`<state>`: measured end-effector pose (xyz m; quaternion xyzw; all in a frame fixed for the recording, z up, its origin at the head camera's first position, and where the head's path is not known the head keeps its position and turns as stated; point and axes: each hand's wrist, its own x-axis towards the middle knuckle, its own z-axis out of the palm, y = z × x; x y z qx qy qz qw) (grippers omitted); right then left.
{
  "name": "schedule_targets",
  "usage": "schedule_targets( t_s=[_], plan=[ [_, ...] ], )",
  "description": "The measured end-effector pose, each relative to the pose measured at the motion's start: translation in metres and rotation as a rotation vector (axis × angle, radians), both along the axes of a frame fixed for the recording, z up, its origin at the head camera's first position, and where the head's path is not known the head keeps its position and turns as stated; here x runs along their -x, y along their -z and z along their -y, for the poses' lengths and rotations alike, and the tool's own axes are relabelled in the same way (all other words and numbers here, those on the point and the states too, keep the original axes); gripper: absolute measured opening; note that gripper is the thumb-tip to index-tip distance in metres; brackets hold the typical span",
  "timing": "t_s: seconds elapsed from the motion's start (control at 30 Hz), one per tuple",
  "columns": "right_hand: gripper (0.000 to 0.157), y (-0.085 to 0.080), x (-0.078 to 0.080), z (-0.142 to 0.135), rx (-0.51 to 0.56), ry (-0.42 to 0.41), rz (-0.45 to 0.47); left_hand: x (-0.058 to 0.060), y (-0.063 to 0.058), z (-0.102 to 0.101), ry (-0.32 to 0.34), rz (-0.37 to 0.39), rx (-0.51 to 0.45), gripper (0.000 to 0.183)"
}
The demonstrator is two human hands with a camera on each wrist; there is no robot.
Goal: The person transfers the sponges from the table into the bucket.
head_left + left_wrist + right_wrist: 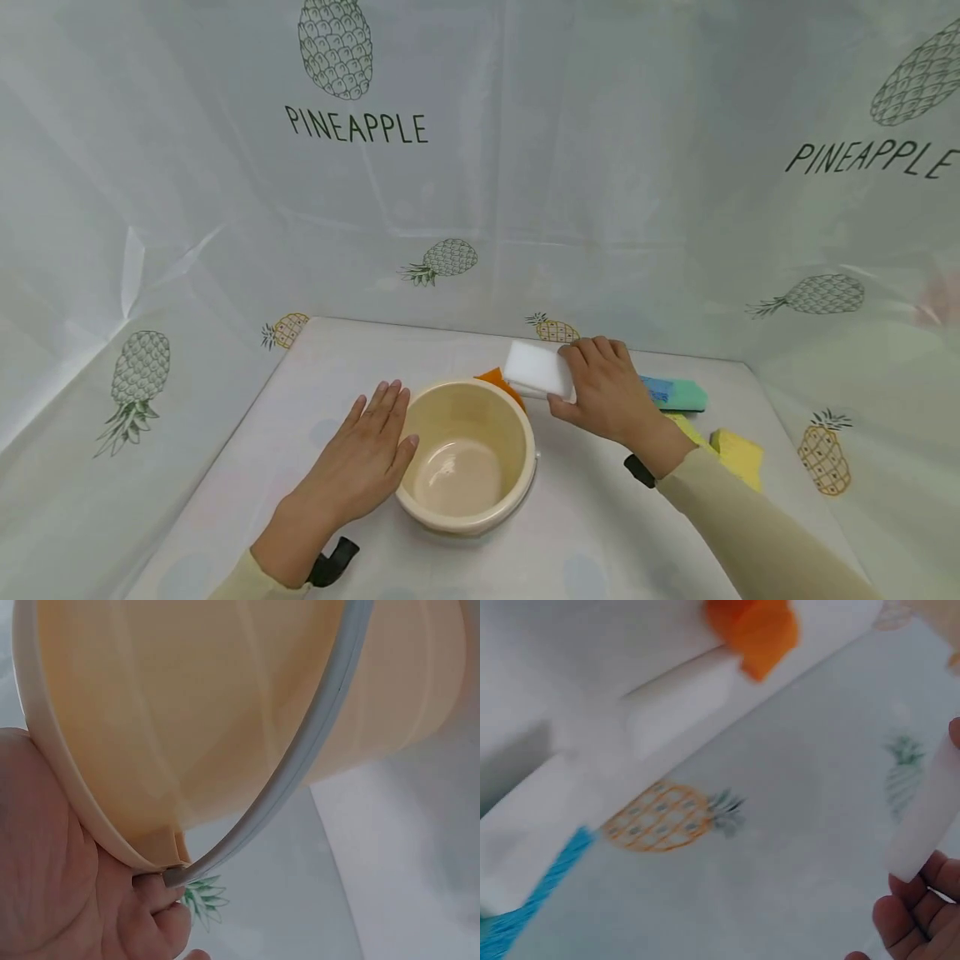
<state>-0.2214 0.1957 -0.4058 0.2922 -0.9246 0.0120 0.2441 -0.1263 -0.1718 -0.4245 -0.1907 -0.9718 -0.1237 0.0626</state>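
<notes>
A cream bucket (pixel 468 517) stands upright, with a pale grey handle (pixel 304 750) hanging against its outer side. My left hand (pixel 367 462) rests against the bucket's left rim, fingers straight in the head view. In the left wrist view, its fingertips are beside the handle's pivot. Behind the bucket's right side, my right hand (pixel 606 392) grips a white sponge block (pixel 537 367) between thumb and fingers. The right wrist view shows the sponge's narrow side between the fingertips. An orange piece (pixel 495 379) lies behind the bucket, partly hidden by the bucket and sponge.
A green and blue cleaning pad (pixel 682 393) lies right of the right hand. Nearer are a yellow sponge (pixel 738 456) and another yellow piece (pixel 686 427), partly covered by the arm. A pineapple-print sheet (pixel 600 183) rises behind the white tabletop (pixel 600 517).
</notes>
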Motion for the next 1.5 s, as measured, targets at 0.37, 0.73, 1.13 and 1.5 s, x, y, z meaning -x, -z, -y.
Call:
schedule_targets(
  t_s=[0.37,0.73,1.13,1.5],
  plan=[
    [0.056,-0.017,-0.026,0.068,0.020,-0.135,0.075,-0.006,-0.002,-0.007,-0.007,-0.001,-0.031,0.067],
    [0.057,0.000,-0.037,0.087,-0.070,-0.178,0.184,-0.007,-0.001,-0.007,-0.009,-0.008,-0.026,0.069],
    [0.055,0.006,-0.038,0.091,-0.176,-0.187,0.143,-0.006,0.000,-0.006,0.041,-0.010,-0.040,0.067],
    [0.061,0.004,-0.040,0.092,-0.228,-0.186,0.123,-0.006,0.001,-0.007,0.039,-0.022,-0.041,0.067]
  ],
)
